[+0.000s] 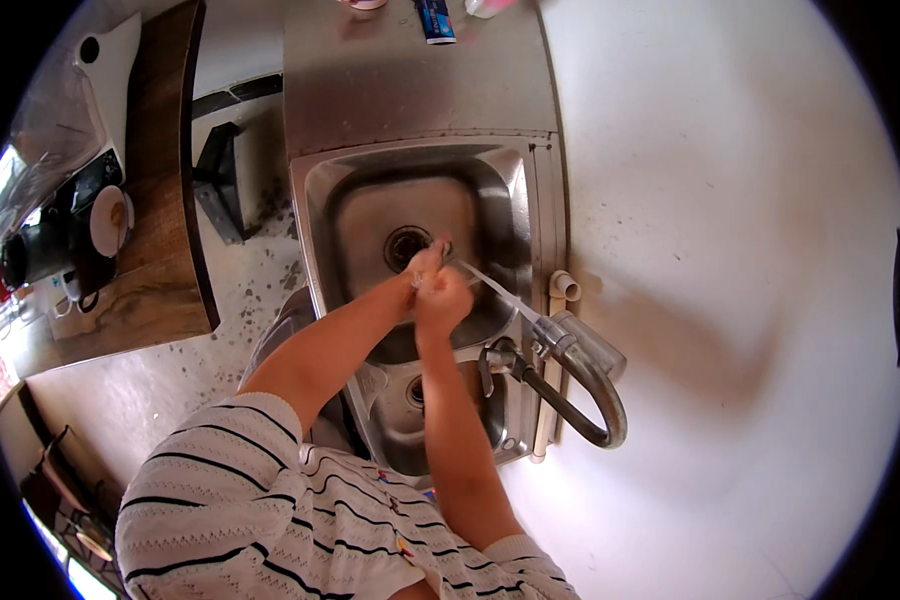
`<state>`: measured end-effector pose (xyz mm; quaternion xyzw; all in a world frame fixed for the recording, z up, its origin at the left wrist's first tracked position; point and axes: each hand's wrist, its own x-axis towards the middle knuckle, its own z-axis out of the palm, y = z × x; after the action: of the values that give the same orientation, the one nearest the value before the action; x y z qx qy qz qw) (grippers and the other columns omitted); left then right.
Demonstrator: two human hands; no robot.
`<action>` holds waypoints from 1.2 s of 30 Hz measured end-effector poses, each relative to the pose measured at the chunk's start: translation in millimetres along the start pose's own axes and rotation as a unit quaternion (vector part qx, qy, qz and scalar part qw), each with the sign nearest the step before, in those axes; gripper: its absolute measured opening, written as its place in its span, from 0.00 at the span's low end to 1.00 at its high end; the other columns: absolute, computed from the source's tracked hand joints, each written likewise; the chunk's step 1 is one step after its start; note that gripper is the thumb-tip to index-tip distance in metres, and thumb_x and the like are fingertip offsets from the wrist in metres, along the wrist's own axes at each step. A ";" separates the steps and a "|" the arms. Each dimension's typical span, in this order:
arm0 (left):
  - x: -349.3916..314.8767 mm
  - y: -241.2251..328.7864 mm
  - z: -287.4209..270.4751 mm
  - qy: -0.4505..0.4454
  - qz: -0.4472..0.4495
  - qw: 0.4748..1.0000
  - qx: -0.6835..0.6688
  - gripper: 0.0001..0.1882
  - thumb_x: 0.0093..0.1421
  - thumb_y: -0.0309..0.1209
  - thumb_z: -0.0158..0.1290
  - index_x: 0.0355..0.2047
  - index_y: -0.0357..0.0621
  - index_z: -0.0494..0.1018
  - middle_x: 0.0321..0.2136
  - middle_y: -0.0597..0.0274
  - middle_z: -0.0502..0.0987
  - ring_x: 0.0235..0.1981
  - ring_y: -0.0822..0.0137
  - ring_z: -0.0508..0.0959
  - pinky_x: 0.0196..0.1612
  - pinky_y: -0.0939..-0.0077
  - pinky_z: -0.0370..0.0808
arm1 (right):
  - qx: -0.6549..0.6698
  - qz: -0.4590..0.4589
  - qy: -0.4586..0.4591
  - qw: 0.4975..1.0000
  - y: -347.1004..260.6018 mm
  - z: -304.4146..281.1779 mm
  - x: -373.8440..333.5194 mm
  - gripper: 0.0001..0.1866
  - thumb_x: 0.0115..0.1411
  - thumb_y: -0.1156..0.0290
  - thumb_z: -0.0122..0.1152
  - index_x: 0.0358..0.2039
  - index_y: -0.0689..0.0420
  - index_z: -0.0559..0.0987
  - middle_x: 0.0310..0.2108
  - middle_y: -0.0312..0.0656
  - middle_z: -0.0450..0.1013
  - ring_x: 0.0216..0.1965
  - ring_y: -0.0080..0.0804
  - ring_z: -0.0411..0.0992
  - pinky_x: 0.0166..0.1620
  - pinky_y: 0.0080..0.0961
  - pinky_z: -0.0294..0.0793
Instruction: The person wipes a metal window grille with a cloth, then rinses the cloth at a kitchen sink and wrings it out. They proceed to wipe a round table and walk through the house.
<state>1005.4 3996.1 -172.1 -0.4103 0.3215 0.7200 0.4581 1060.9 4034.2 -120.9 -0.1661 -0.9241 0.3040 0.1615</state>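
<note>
My left hand (427, 263) and my right hand (447, 300) are close together over the larger basin of the steel double sink (515, 200). A thin stream of water (500, 290) runs from the curved metal faucet (610, 400) onto them. The right hand is curled into a fist against the left one. The left fingers are closed near the drain (407, 247). A small shiny bit shows by the left fingertips, too small to name. What either hand holds, if anything, is hidden.
A smaller basin (395, 450) lies nearer to me. Beyond the sink, a blue tube (436, 22) rests on the steel counter (410, 95). White wall (730, 200) bounds the right side. To the left, a wooden table (160, 290) carries a cup and several dark items.
</note>
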 end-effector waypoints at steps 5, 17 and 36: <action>-10.6 -24.8 -4.2 -0.062 -0.015 0.997 0.044 0.19 0.69 0.46 0.43 0.40 0.44 0.74 0.38 0.60 0.76 0.38 0.65 0.75 0.42 0.65 0.74 | 0.047 0.231 -0.056 0.970 50.1 -7.1 64.0 0.18 0.55 0.73 0.56 0.14 0.60 0.60 0.12 0.39 0.54 0.16 0.28 0.52 0.22 0.30 0.54; -41.3 -2.3 -10.3 -0.042 0.022 0.975 0.219 0.23 0.64 0.52 0.46 0.43 0.46 0.74 0.36 0.66 0.75 0.37 0.67 0.72 0.39 0.69 0.69 | 0.139 0.277 0.072 0.948 70.4 2.7 33.5 0.17 0.54 0.71 0.60 0.16 0.58 0.62 0.14 0.35 0.56 0.20 0.24 0.54 0.24 0.31 0.56; -142.1 52.4 -4.4 -0.051 0.423 0.682 0.594 0.15 0.67 0.35 0.46 0.50 0.46 0.73 0.43 0.52 0.78 0.46 0.53 0.76 0.48 0.63 0.71 | 0.196 0.195 0.029 0.961 80.1 -44.6 27.5 0.13 0.58 0.78 0.57 0.45 0.56 0.79 0.41 0.38 0.72 0.46 0.28 0.70 0.50 0.24 0.69</action>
<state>992.9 3916.6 -43.8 0.1650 0.7971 0.5151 0.2684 1070.8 4128.9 -130.7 -0.3174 -0.7911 0.4994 0.1553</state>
